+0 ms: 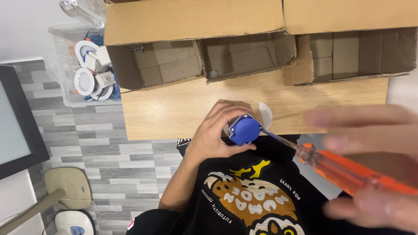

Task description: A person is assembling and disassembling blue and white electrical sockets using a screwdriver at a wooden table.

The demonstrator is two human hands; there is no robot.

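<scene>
left hand (pixel 215 135) gripping blue socket (pixel 244 129), right hand (pixel 374 165) driving orange screwdriver (pixel 344 169)

Grey and pale wood-look plank floor (pixel 104 165) beneath a light wooden table (pixel 174 109), with open cardboard boxes (pixel 191 26) along its far edge. Beside the table, a clear plastic bin (pixel 58 65) of round white fittings (pixel 85 80). At far left, a dark-framed panel (pixel 17 122), a beige lamp base (pixel 67 185), white wall (pixel 21 26) above.
</scene>
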